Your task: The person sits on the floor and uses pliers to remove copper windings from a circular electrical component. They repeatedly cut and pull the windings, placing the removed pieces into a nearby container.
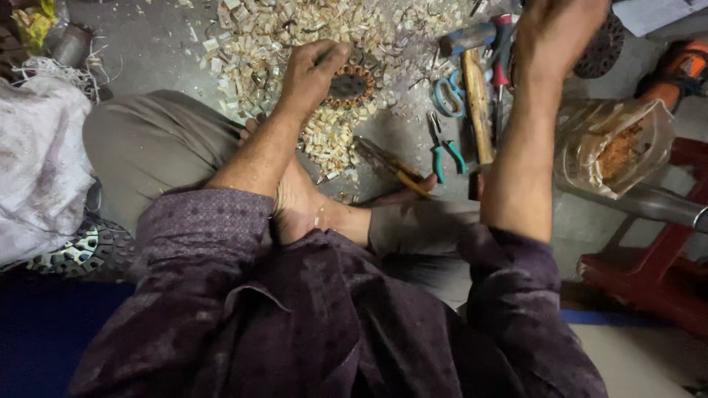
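I sit on the floor with my legs folded. My left hand [313, 70] reaches forward, its fingers curled over the left edge of a round motor stator ring [352, 85] with copper windings, which lies on the floor among pale scraps. My right hand [557, 33] is stretched up to the far right, over a cluster of tools with a red-handled one [502, 51] beside it. Its fingers point away from the camera, so what they hold is hidden. A dark round disc [603, 50] lies just right of that hand.
Several pale insulation scraps [280, 37] cover the floor ahead. Between my arms lie a wooden-handled hammer [478, 103], blue scissors [448, 96], teal pliers [446, 153] and yellow-handled pliers [397, 171]. A plastic bag of copper wire [616, 147], a red stool [656, 258] and an orange drill [678, 70] stand right; a white sack [40, 162] left.
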